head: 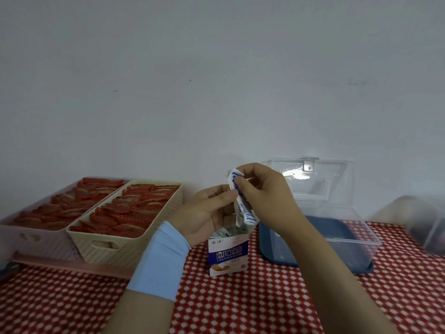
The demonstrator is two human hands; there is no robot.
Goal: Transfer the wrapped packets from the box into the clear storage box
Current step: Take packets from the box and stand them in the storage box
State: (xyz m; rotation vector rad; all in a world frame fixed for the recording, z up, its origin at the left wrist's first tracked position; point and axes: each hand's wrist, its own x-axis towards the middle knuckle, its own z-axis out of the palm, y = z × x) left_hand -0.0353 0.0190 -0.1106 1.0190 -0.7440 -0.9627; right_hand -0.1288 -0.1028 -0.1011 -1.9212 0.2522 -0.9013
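I hold both hands raised together above the small white-and-blue box [228, 253], which stands upright with its top open on the worktop [240, 304], directly below my hands. My right hand [262, 196] pinches the upper end of a bundle of wrapped packets [242, 203] between thumb and fingers. My left hand [207, 214] supports the same bundle at mid-height with its thumb against the wrapper. The bundle hangs nearly upright, its lower end just above the box opening, where more packets are visible. The clear storage box [337, 239], lid [310, 182] raised and blue base on the worktop, sits just to the right of my right forearm. A cream basket [115, 247] of red items sits to the left of my left wrist, which carries a light blue sleeve [160, 261].
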